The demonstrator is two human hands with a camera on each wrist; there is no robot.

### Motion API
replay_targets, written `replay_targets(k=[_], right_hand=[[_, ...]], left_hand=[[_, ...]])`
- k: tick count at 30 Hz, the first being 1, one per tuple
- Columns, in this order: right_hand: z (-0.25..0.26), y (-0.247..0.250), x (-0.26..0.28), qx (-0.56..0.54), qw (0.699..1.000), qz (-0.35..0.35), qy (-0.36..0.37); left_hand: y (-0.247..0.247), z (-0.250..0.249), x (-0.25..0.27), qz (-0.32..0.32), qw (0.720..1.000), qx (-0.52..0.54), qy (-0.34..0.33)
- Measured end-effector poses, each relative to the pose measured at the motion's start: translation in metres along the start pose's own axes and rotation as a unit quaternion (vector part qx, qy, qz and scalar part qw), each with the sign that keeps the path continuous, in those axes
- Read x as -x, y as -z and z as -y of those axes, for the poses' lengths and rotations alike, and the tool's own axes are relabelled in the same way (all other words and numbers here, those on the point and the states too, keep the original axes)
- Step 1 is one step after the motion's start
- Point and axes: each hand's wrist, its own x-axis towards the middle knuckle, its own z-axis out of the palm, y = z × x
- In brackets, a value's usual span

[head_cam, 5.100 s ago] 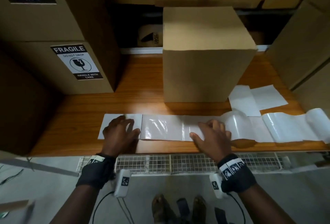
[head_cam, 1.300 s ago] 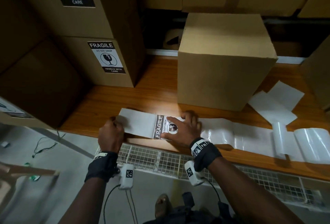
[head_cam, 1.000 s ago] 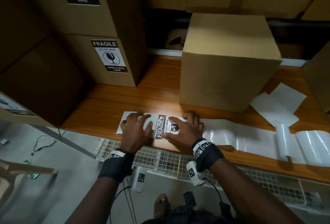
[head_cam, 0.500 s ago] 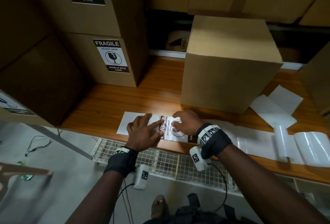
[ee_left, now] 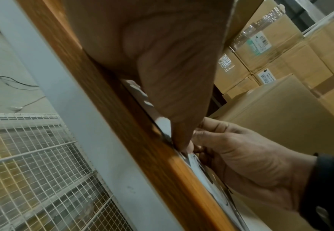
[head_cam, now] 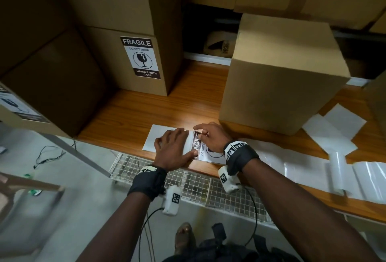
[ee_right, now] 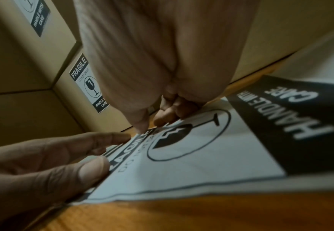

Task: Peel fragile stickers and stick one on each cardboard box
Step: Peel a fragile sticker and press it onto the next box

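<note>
Head view: the left hand (head_cam: 171,150) lies flat, fingers straight, pressing the liner (head_cam: 154,138) to the worktop (head_cam: 146,111); the sticker (head_cam: 211,153) lies under the right hand (head_cam: 211,136). Left wrist view: both hands meet at the sticker's edge. Right wrist view: right fingertips (ee_right: 162,120) pinch the sticker's far corner; it is probably thin, limp and tacky, so lift from that corner.

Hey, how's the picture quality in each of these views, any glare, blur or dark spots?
Head view: dim, with a bright patch on the table just beyond the hands, and a blurred lower left corner. Left wrist view: palm close and soft, far boxes sharper. Right wrist view: sticker print readable but stretched, smeared toward the right.
</note>
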Motion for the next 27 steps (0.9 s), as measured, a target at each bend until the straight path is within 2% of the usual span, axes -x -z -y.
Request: replay_targets(k=[3, 7, 19, 27], right_hand=[[-0.0005, -0.0034, -0.0025, 0.037, 0.999, 0.011, -0.007], [0.001, -0.0011, -0.0026, 0.035, 0.999, 0.012, -0.003], [0.0017, -0.0031, -0.0041, 0.029, 0.999, -0.014, -0.005], [-0.0052, 0.0015, -0.001, -0.005, 0.999, 0.001, 0.034]], left_hand=[[0.0032, 0.0014, 0.0, 0.006, 1.0, 0.021, -0.005], [0.01, 0.0025, 0.0014, 0.026, 0.997, 0.07, 0.008], [0.0086, -0.0009, 0.0042, 0.006, 0.998, 0.064, 0.011], [0.0074, -0.0009, 0.004, -0.005, 0.998, 0.054, 0.009]])
